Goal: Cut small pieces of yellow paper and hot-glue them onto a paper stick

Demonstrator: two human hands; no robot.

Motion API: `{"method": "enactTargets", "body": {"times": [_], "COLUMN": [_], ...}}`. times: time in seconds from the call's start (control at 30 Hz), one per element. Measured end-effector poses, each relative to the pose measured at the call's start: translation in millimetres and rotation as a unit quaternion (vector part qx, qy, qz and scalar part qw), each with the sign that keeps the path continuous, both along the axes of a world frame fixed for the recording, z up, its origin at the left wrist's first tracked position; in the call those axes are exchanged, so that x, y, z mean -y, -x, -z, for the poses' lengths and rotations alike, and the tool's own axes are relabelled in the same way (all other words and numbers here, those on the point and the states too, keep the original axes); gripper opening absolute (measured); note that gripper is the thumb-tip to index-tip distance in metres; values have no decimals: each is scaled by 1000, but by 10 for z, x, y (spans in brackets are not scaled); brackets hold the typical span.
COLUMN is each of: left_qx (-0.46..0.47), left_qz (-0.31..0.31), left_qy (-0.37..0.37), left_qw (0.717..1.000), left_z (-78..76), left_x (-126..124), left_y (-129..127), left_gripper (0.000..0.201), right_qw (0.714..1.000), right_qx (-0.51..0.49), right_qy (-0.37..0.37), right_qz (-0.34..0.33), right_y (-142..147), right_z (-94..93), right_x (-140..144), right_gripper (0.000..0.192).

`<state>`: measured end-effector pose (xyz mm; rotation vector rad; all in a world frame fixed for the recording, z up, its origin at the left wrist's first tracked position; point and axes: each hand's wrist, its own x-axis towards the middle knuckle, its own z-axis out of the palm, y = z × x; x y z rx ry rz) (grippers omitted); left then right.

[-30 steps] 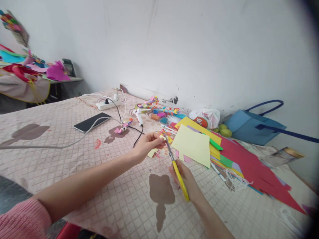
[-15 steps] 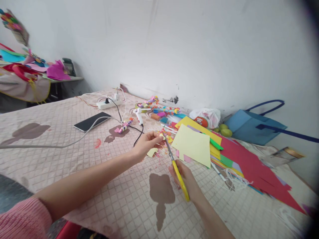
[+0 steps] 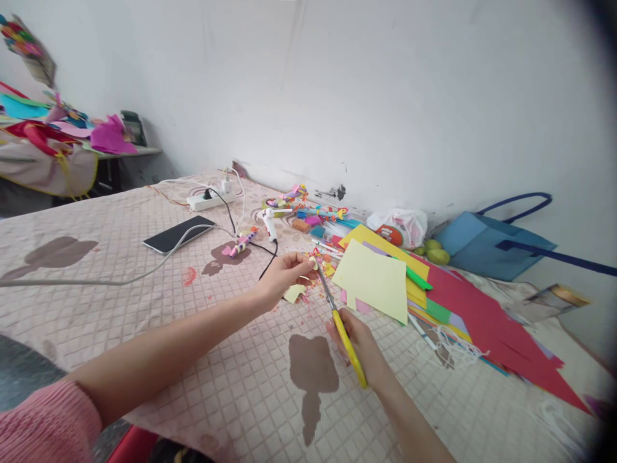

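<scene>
Item: quilted pink-beige bedspread [image 3: 120, 270] with brown blotch prints, spread as the work surface and running back to a scuffed white wall [image 3: 385, 96].

Open room: the near-left stretch of the bedspread and the strip along its near edge hold little; the far-right part is crowded.

Left hand [image 3: 284, 273]: fingers pinched narrow on a small pale-yellow paper scrap [image 3: 314, 262], held just above the cloth near the middle of the bedspread.

Right hand [image 3: 359, 344]: closed around the handles of yellow-handled scissors [image 3: 340, 321]; the blades point away toward the scrap, their tips at it; whether they bite the paper cannot be told.

Beneath the left hand: a pale-yellow offcut [image 3: 294, 293] and coloured paper crumbs.

Just right of the scissors: a pale-yellow paper sheet [image 3: 373, 280] atop a fanned stack of orange, green and red sheets [image 3: 482, 315] reaching toward the right edge.

Toward the wall: a heap of coloured markers and paper bits [image 3: 313, 215], a white glue gun [image 3: 268, 225] with black cord, a white plastic bag [image 3: 400, 226], green fruits [image 3: 434, 252], a blue tote bag [image 3: 486, 247].

Far-left part: a black phone [image 3: 178, 235] on a white cable, a white power strip [image 3: 209, 202].

Room: a side table [image 3: 110, 155] at the left wall, piled with coloured paper.
</scene>
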<state>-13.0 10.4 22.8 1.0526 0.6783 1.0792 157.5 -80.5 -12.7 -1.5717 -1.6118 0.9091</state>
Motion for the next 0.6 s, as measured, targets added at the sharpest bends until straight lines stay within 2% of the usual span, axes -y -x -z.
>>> {"method": "enactTargets", "body": {"times": [0.3,0.6], "left_qx": [29,17], "left_qz": [9,3], "left_qy": [18,15], "left_qw": [999,1000], "left_z": [8,15], "left_x": [-15,-31], "left_y": [-13,0], "left_gripper": [26,22], "right_qw": [1000,999], "right_qx": [27,47], "right_qy": [-2,10], "right_qz": [-4,-3], "right_y": [0,1], "right_z": [-17,-23], "right_x": [-7,-3], "right_gripper": [30,29]}}
